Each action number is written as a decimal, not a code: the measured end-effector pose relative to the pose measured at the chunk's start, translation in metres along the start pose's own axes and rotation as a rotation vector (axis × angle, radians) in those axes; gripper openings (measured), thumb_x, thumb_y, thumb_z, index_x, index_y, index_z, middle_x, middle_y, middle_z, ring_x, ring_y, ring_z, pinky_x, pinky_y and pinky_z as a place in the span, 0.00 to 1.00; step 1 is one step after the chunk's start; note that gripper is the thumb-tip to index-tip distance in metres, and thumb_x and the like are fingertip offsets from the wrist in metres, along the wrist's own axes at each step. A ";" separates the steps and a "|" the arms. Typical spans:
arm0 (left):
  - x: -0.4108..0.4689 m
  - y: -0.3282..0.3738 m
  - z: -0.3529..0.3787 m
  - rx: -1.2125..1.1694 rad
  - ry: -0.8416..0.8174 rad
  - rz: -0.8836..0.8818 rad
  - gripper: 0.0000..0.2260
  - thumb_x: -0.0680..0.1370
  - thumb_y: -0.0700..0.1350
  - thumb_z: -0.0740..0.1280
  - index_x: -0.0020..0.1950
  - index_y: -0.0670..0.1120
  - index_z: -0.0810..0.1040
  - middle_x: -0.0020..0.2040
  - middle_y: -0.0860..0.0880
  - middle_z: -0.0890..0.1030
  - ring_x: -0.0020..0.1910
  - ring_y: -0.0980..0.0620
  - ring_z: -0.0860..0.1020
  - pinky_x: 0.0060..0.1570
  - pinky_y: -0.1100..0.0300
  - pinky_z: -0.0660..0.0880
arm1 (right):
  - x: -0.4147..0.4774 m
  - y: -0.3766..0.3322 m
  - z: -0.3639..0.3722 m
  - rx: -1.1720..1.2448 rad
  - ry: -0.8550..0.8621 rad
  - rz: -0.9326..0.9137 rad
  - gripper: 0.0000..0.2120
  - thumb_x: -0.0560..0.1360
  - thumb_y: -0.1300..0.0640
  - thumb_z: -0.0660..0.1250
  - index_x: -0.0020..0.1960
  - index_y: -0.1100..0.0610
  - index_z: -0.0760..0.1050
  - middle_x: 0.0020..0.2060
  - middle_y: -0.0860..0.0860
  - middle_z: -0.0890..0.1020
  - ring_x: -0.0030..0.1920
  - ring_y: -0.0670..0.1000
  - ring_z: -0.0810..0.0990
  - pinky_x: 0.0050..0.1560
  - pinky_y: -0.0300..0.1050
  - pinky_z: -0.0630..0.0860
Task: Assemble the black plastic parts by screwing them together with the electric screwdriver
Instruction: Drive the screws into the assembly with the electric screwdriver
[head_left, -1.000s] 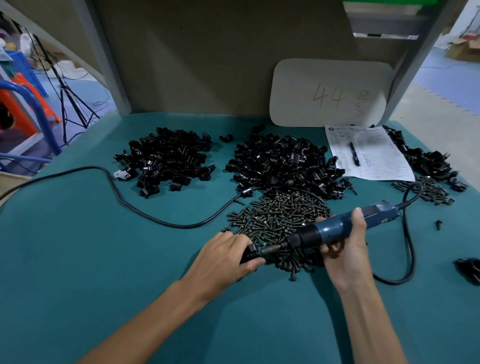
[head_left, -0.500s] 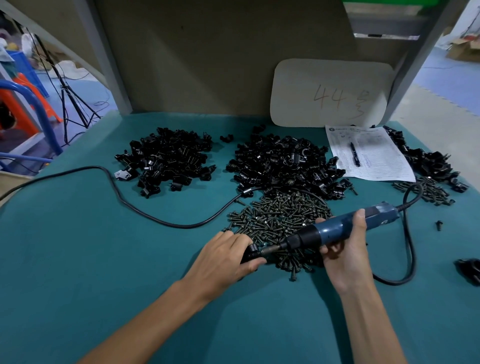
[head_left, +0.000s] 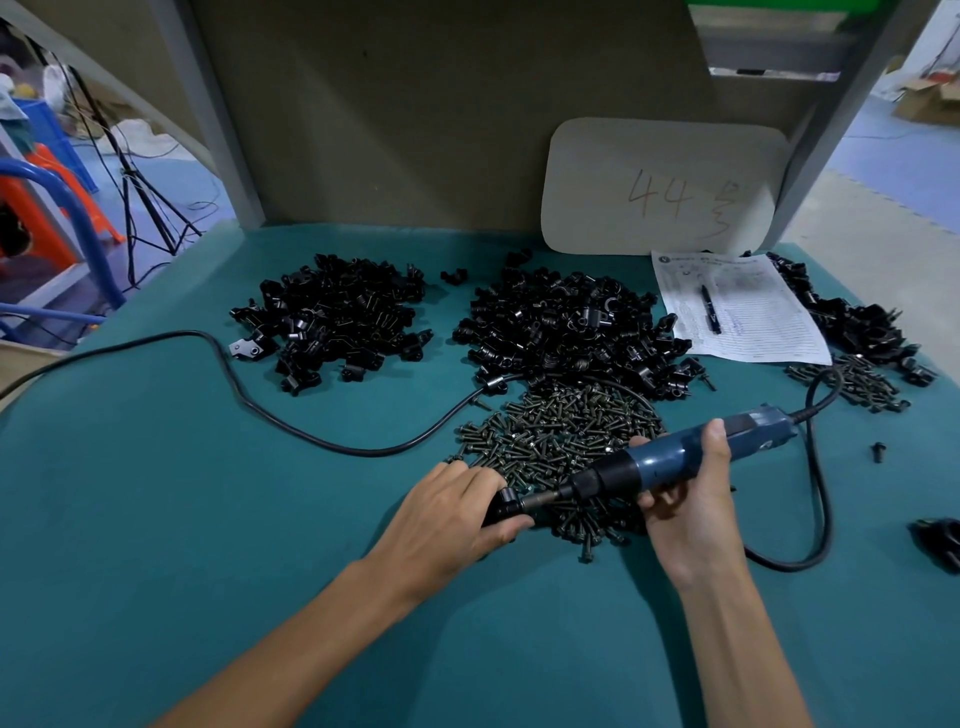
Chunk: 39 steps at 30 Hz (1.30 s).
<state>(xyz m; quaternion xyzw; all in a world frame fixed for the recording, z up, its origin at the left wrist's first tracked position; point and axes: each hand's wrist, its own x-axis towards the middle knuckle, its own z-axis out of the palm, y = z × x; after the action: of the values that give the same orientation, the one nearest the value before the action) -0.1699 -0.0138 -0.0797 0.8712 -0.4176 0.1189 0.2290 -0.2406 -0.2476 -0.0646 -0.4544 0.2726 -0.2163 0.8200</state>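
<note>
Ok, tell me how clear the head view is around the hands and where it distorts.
Head view: left hand, right hand and electric screwdriver are sharp, evenly lit, with soft shadows on the table; wide-angle distortion bows the table's edges; the black parts pile reads as a dark mass.

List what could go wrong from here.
1. The screwdriver tip meets the part right beside the thumb of the left hand; a slip could jab it.
2. The part sits at the edge of the screw pile; a loose screw beneath might rock it and send the screw in crooked.
3. The cord loops beside the right hand and could tug the tool off line.
</note>
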 end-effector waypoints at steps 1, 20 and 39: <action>0.000 0.000 0.000 0.004 0.008 0.005 0.15 0.79 0.61 0.63 0.45 0.49 0.73 0.40 0.59 0.67 0.36 0.55 0.66 0.38 0.62 0.63 | 0.000 0.000 0.000 0.000 -0.001 0.001 0.29 0.69 0.29 0.65 0.57 0.51 0.72 0.44 0.54 0.87 0.36 0.45 0.82 0.29 0.37 0.73; -0.002 -0.009 0.007 -0.087 -0.193 -0.138 0.20 0.77 0.71 0.49 0.50 0.56 0.65 0.40 0.61 0.67 0.41 0.59 0.66 0.38 0.69 0.63 | -0.002 0.001 0.003 0.044 -0.066 -0.013 0.32 0.71 0.27 0.60 0.56 0.55 0.74 0.44 0.52 0.86 0.41 0.47 0.84 0.38 0.39 0.77; -0.012 -0.008 0.002 -0.161 -0.040 -0.069 0.16 0.80 0.62 0.54 0.44 0.52 0.71 0.34 0.55 0.75 0.33 0.55 0.72 0.33 0.64 0.65 | -0.006 -0.075 -0.022 0.047 0.135 -0.137 0.24 0.72 0.33 0.68 0.56 0.52 0.73 0.37 0.46 0.86 0.39 0.44 0.85 0.52 0.46 0.81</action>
<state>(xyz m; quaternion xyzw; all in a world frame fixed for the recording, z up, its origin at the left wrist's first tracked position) -0.1713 -0.0028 -0.0889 0.8659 -0.4003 0.0596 0.2939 -0.2671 -0.2947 -0.0079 -0.4371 0.2904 -0.3083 0.7934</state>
